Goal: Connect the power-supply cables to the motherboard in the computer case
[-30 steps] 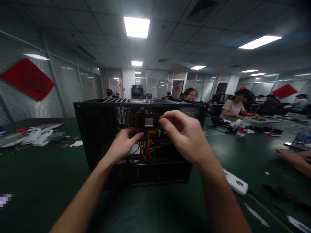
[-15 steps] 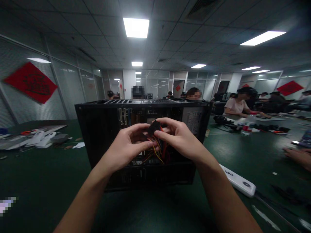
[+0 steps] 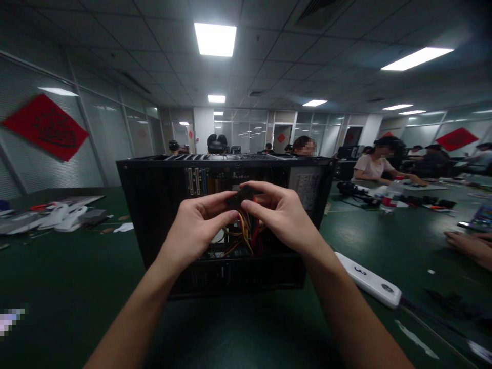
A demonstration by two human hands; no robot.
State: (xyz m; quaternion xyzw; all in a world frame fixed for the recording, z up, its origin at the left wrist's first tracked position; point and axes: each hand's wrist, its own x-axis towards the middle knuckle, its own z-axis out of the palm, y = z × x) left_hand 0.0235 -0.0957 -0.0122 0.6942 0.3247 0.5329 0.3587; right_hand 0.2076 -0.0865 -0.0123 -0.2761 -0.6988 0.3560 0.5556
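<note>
An open black computer case (image 3: 154, 205) stands on the green table (image 3: 57, 287) in front of me. My left hand (image 3: 200, 228) and my right hand (image 3: 282, 215) meet before its opening, both pinched on a black cable connector (image 3: 241, 196). A bundle of red, yellow and black wires (image 3: 246, 233) runs down from the connector into the case. Circuit boards and slot connectors show at the back of the case, partly hidden by my hands.
A white power strip (image 3: 367, 281) lies right of the case with its cord trailing right. Another person's hand (image 3: 467, 247) rests on the table at the far right. White parts and papers (image 3: 57, 215) lie at left. Several people sit at tables behind.
My left hand came out of the case with the wire bundle and my right hand closed on the connector. In the last half second both hands rose slightly together.
</note>
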